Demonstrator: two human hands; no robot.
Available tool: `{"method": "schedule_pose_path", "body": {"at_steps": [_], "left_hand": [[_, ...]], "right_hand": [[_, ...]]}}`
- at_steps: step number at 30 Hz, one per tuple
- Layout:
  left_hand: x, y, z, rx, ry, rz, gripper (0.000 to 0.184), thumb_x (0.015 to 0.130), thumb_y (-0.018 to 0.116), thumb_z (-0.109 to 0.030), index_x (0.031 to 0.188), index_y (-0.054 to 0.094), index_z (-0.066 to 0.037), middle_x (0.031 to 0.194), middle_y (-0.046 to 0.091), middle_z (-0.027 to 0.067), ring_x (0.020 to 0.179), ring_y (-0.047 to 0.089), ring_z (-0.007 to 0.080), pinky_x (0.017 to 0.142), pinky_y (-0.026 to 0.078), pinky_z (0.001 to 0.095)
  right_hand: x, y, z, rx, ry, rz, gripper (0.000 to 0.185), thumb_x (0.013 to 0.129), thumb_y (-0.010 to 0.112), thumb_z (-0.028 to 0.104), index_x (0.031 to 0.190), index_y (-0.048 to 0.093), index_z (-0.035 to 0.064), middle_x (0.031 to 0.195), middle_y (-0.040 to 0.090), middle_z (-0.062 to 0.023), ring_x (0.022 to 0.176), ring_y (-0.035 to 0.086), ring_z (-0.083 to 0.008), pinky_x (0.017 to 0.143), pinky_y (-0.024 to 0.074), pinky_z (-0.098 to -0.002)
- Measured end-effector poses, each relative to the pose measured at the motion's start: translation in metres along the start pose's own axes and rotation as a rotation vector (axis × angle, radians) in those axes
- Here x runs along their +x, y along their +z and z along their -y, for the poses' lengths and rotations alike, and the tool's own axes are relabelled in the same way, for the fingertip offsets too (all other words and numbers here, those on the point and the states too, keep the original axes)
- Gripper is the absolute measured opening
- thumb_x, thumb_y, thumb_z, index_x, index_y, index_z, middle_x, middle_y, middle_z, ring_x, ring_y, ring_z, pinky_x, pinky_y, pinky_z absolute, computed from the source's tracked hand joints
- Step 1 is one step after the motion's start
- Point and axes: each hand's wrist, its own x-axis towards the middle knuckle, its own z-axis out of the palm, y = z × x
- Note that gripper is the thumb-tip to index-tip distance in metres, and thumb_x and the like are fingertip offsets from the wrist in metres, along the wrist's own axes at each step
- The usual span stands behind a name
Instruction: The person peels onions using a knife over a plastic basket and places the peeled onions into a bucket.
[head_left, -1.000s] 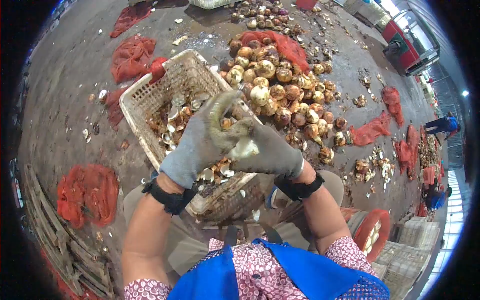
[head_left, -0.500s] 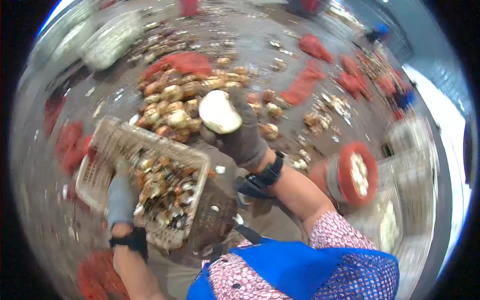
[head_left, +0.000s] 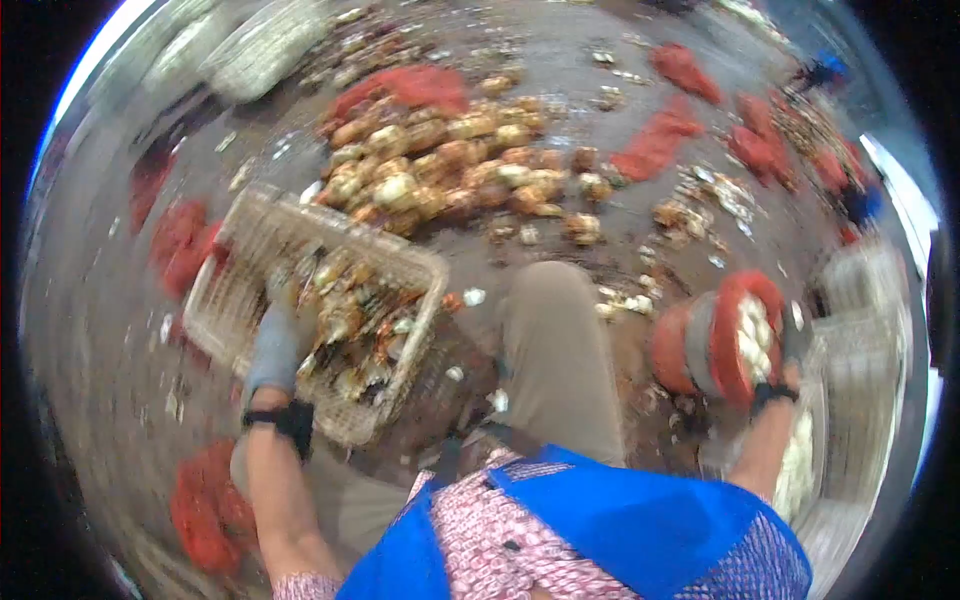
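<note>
Closest to the camera are the person's blue apron, a patterned shirt and a bent knee in brown trousers. The left hand, in a grey glove, reaches across the near edge of a plastic crate; its fingers are smeared by blur, so I cannot tell whether they grip anything. Onion peelings lie heaped inside the crate, beside that hand and up toward the right-hand corner. Well apart from it, the right hand, also gloved, is at the right side of the rim of a red bucket with a grey band. A small white patch shows at its fingers, too blurred to name, and I cannot tell whether the hand is clasped or loose. Peeled white onions fill the bucket's mouth, and pale crates stand past its right edge. Just beyond the crate's far edge, a pile of brown-skinned onions spreads over the floor, with a red net on its far edge. More red netting lies to the right of the pile. Farther off are bulky pale sacks at the upper left and a blurred person in blue at the upper right.
</note>
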Motion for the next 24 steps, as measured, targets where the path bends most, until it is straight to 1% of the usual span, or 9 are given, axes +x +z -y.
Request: {"method": "schedule_pose_path", "body": {"at_steps": [2,3,4,6,8,9,13,16,24], "left_hand": [[0.025,0.015,0.030,-0.377,0.058,-0.205,0.040,0.093,0.051,-0.028,0.124,0.053,-0.002,0.102,0.066,0.0234,0.095,0.062,0.0422,0.083,0.049,0.0469],[0.032,0.015,0.058,0.158,0.694,-0.635,0.031,0.093,0.051,-0.027,0.108,0.060,-0.001,0.075,0.064,0.0117,0.070,0.063,0.0283,0.064,0.052,0.0386],[0.021,0.001,0.058,0.174,0.644,-0.633,0.031,0.093,0.051,-0.027,0.108,0.060,-0.001,0.075,0.064,0.0117,0.070,0.063,0.0283,0.064,0.052,0.0386],[0.006,-0.022,0.037,-1.175,0.111,-0.192,0.026,0.097,0.048,-0.024,0.108,0.062,-0.005,0.082,0.061,0.0028,0.053,0.046,0.0060,0.048,0.041,0.0218],[0.008,-0.032,0.034,-1.351,0.019,-0.207,0.026,0.097,0.047,-0.022,0.111,0.061,-0.005,0.084,0.061,0.0028,0.050,0.042,0.0048,0.046,0.039,0.0205],[0.005,-0.036,0.032,-1.525,-0.050,-0.210,0.027,0.097,0.046,-0.020,0.114,0.061,-0.004,0.085,0.061,0.0028,0.047,0.039,0.0036,0.045,0.038,0.0193],[-0.018,-0.067,0.020,-1.577,-0.128,-0.275,0.034,0.096,0.048,-0.020,0.124,0.056,-0.003,0.090,0.060,0.0027,0.050,0.036,0.0012,0.046,0.036,0.0165],[-0.030,-0.069,0.042,-1.380,0.125,-0.390,0.041,0.095,0.049,-0.017,0.134,0.050,-0.003,0.097,0.060,0.0031,0.056,0.036,-0.0009,0.046,0.033,0.0148],[-0.063,-0.067,0.054,-1.043,-0.055,-0.431,0.048,0.097,0.041,-0.008,0.143,0.036,0.003,0.095,0.055,0.0006,0.055,0.036,-0.0037,0.043,0.027,0.0117]], "right_hand": [[0.028,-0.001,-0.086,-0.232,-0.216,0.223,0.049,0.088,0.067,0.035,0.123,0.060,0.0017,0.117,0.064,-0.0153,0.105,0.059,-0.0253,0.088,0.0476,-0.0375],[0.033,-0.007,-0.079,-0.094,-0.133,0.131,0.046,0.089,0.067,0.033,0.122,0.060,0.0025,0.120,0.064,-0.0152,0.102,0.060,-0.0256,0.087,0.0482,-0.0382],[0.039,-0.006,-0.064,0.035,-0.028,0.022,0.044,0.089,0.067,0.032,0.121,0.061,0.0033,0.124,0.063,-0.0151,0.100,0.061,-0.0259,0.085,0.0488,-0.0388],[0.072,0.036,-0.026,-0.326,-0.781,0.014,0.036,0.091,0.064,0.026,0.119,0.062,0.0032,0.117,0.065,-0.0078,0.090,0.062,-0.0185,0.077,0.0501,-0.0337],[-0.046,0.076,0.238,0.290,-0.251,0.411,0.029,0.092,0.061,0.020,0.117,0.063,0.0054,0.109,0.065,-0.0003,0.083,0.058,-0.0097,0.068,0.0470,-0.0246],[-0.082,0.098,0.307,0.267,-0.374,0.497,0.027,0.093,0.059,0.017,0.118,0.063,0.0074,0.104,0.062,0.0032,0.078,0.053,-0.0036,0.065,0.0419,-0.0172],[-0.190,0.219,0.466,0.321,-0.837,1.215,0.028,0.089,0.067,0.022,0.111,0.065,0.0047,0.087,0.066,-0.0037,0.075,0.059,-0.0126,0.067,0.0486,-0.0296],[-0.264,0.300,0.525,0.099,-1.471,1.031,0.028,0.087,0.060,0.033,0.105,0.066,0.0114,0.086,0.066,-0.0183,0.079,0.067,-0.0328,0.071,0.0521,-0.0438],[-0.254,0.409,0.564,0.033,-1.424,0.969,0.026,0.090,0.063,0.026,0.106,0.066,0.0061,0.086,0.069,-0.0131,0.078,0.067,-0.0227,0.073,0.0512,-0.0341]]}}
